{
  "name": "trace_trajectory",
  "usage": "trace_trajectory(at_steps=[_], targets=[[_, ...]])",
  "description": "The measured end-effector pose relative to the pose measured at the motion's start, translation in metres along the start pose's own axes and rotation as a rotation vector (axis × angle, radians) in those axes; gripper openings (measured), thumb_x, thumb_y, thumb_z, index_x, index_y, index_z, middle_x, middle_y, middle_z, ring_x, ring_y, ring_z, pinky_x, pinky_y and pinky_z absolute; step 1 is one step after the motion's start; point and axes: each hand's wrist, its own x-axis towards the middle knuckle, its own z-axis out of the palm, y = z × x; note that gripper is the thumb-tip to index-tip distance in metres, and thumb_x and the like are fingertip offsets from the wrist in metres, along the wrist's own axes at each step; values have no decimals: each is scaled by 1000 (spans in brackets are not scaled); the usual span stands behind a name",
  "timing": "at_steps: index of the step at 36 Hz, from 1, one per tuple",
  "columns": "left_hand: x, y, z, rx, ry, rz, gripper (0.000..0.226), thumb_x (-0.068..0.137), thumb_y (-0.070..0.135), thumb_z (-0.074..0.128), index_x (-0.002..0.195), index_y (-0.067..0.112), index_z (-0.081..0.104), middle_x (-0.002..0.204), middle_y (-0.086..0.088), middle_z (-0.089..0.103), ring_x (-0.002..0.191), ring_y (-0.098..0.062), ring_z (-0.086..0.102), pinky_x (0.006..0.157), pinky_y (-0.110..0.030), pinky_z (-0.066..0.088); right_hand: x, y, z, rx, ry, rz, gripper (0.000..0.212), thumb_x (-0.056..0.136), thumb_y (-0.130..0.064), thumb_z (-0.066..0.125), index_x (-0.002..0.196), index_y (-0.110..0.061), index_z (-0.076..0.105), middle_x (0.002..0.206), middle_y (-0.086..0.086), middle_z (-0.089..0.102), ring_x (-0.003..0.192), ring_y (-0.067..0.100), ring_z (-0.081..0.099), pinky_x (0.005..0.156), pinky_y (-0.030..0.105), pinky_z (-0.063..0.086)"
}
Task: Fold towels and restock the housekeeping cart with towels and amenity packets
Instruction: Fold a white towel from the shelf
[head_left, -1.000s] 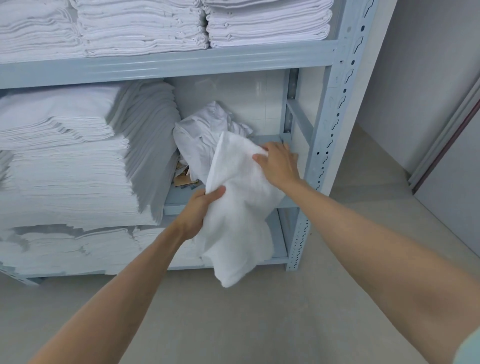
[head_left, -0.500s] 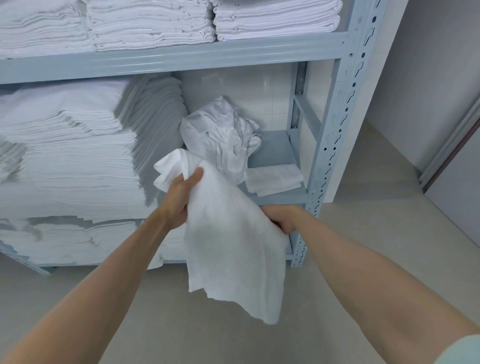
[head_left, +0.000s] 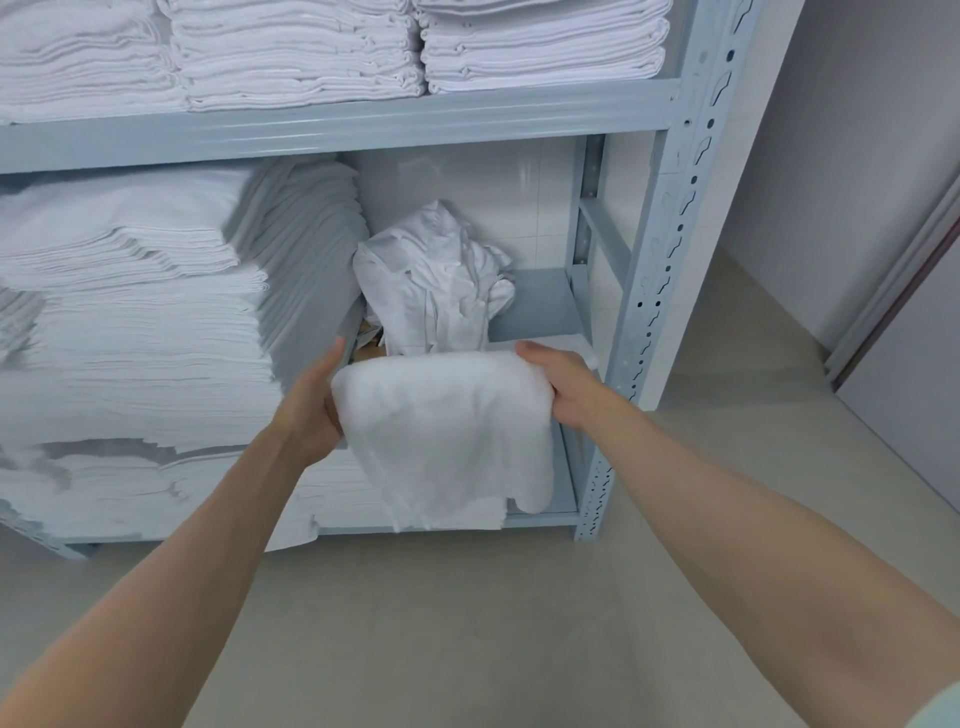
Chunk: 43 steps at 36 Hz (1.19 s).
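A white towel hangs doubled over between my two hands in front of the middle shelf. My left hand grips its left edge, and my right hand grips its right edge. The towel's lower part droops down past the bottom shelf level. Behind it, a crumpled heap of white linen sits on the middle shelf. A small folded towel lies on that shelf just behind my right hand, mostly hidden.
The grey-blue metal rack holds tall stacks of folded white linen at the left and more stacks on the top shelf. Bare shelf surface shows beside the heap. Beige floor lies below, with a wall at the right.
The towel was pulled off the shelf and hung long from my left hand. Now both hands hold it spread sideways and doubled over, and a small folded towel lies on the shelf.
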Motion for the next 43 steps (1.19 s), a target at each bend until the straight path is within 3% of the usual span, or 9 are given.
trace_trajectory(at_steps=[4, 7, 11, 14, 22, 31, 36, 40, 43], targets=[[3, -12, 6, 205, 22, 129, 101, 88, 9, 73, 155, 49, 10, 135, 0, 57, 110, -27, 69, 80, -40, 60, -3, -13, -5, 23, -79, -34, 57, 89, -4, 70, 141, -10, 49, 123, 11, 66, 100, 21, 68, 78, 34, 57], [5, -12, 11, 347, 50, 164, 91, 90, 2, 69, 153, 49, 24, 140, 2, 45, 116, -32, 63, 94, -53, 55, -6, -21, -13, -118, -100, -94, 56, 90, -2, 69, 142, -14, 50, 134, 13, 59, 108, 23, 65, 86, 33, 56], [9, -2, 20, 259, 149, 121, 37, 87, 0, 72, 115, 24, 72, 116, -5, 68, 79, -16, 74, 64, -30, 61, -12, -25, -22, -509, -32, -228, 43, 93, -14, 69, 133, -21, 56, 116, 15, 60, 89, 18, 63, 68, 22, 51], [15, 2, 24, 292, 216, 16, 13, 81, 7, 79, 91, 15, 77, 104, -8, 74, 84, -17, 69, 86, -35, 58, -13, -25, -20, -784, 32, -413, 24, 94, -16, 65, 118, -17, 60, 101, 18, 63, 84, 24, 59, 72, 31, 47], [4, 9, 43, 450, -160, 12, 65, 69, 18, 85, 130, 5, 65, 139, -1, 59, 123, -24, 61, 108, -44, 47, -7, -30, -21, -935, 192, -474, 17, 102, -17, 51, 116, -10, 58, 112, 7, 57, 91, 21, 54, 60, 26, 40], [15, -3, 68, 1060, -6, 304, 66, 61, 6, 94, 123, 7, 70, 121, -8, 66, 115, -25, 59, 96, -33, 47, -15, -47, -32, -1008, -144, -196, 73, 74, -42, 85, 136, -19, 55, 121, -10, 52, 112, 12, 50, 91, 26, 42], [29, 0, 66, 1128, 172, 383, 47, 66, 15, 93, 108, 6, 75, 117, -23, 63, 117, -38, 55, 92, -38, 46, -20, -51, -29, -1612, -213, -355, 43, 76, -20, 84, 113, -12, 63, 110, 4, 66, 101, 24, 60, 75, 30, 44], [29, 5, 60, 1310, 232, 438, 58, 67, 40, 91, 115, 14, 73, 131, -15, 51, 129, -37, 38, 110, -41, 31, -22, -56, -37, -1595, -156, -392, 23, 88, -18, 73, 103, -2, 67, 104, 14, 67, 101, 31, 61, 79, 34, 44], [23, 13, 63, 1311, 158, 388, 52, 68, 48, 87, 100, 10, 75, 108, -9, 66, 111, -32, 56, 95, -45, 46, -23, -59, -42, -1581, -152, -362, 18, 90, -24, 71, 95, -7, 66, 97, 10, 53, 95, 24, 48, 71, 29, 35]])
